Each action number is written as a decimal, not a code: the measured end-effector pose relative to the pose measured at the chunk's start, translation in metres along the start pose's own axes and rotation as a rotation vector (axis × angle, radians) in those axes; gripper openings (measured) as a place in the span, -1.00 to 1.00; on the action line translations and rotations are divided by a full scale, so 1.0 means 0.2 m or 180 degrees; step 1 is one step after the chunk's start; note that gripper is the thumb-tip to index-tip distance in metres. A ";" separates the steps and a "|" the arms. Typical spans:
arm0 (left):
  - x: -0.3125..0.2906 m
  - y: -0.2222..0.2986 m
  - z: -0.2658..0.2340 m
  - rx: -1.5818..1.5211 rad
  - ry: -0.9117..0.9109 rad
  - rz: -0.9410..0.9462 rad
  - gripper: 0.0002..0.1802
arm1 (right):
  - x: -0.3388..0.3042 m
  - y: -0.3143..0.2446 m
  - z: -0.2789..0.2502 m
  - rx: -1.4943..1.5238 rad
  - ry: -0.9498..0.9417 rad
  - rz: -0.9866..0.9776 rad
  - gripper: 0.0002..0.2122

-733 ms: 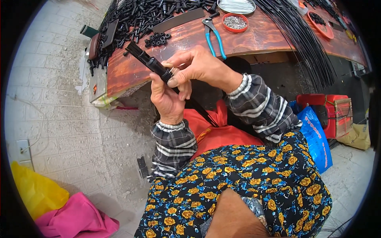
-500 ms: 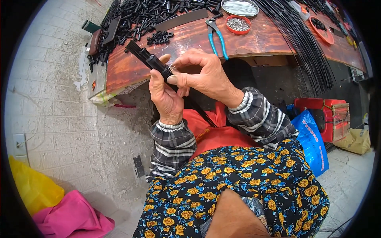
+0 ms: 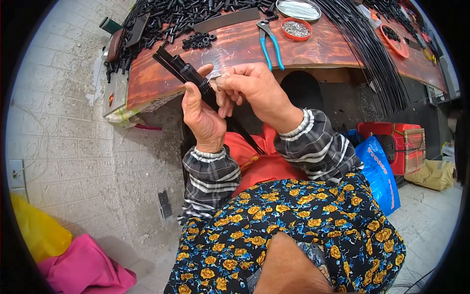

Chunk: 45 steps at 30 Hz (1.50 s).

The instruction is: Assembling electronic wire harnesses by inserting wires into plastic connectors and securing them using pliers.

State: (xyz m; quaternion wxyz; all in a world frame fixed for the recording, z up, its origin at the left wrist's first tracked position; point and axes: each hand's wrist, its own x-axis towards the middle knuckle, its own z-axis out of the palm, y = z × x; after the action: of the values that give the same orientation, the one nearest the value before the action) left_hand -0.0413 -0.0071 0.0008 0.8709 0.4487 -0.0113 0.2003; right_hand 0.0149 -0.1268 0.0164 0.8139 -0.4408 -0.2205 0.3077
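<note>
My left hand [image 3: 205, 117] is wrapped round a bundle of thin black rods [image 3: 167, 62] with a black tubular fitting [image 3: 192, 74] among them, its thumb up along the side. The bundle tilts up to the left, and a dark length of it runs down toward my lap. Just right of the fitting, my right hand [image 3: 257, 90] is closed in a pinch. A thin pale wire [image 3: 213, 76] shows at its fingertips; most of it is hidden by the fingers.
On the wooden table lie blue-handled pliers [image 3: 270, 45], a red dish of small metal pieces [image 3: 296, 29], a tray of white strips [image 3: 299, 10], black rings [image 3: 198, 41] and a heap of black fittings [image 3: 181, 17]. Long black rods [image 3: 377, 73] overhang the table edge at right.
My right hand has drawn slightly up and right from the fitting, its fingers more curled. My left hand keeps hold of the rods. The whole view has shifted a little.
</note>
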 end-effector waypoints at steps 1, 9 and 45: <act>0.00 0.00 -0.01 -0.0019 0.0007 0.0002 -0.36 | -0.01 0.01 0.01 -0.0017 0.0002 0.0012 -0.83; 0.01 -0.01 -0.03 0.0037 0.0103 0.0074 -0.34 | 0.00 0.10 0.01 -0.2813 0.1061 -0.2417 -0.94; 0.07 0.01 -0.09 -0.0412 -0.0180 -0.0381 -0.10 | 0.26 -0.24 -0.55 -0.5646 0.0449 -0.0747 -0.71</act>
State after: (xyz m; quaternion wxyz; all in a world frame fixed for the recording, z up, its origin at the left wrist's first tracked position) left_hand -0.0316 0.0125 -0.0064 0.9078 0.3968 -0.0219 0.1340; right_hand 0.1362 -0.1746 0.0050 0.2121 -0.9001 -0.3702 -0.0887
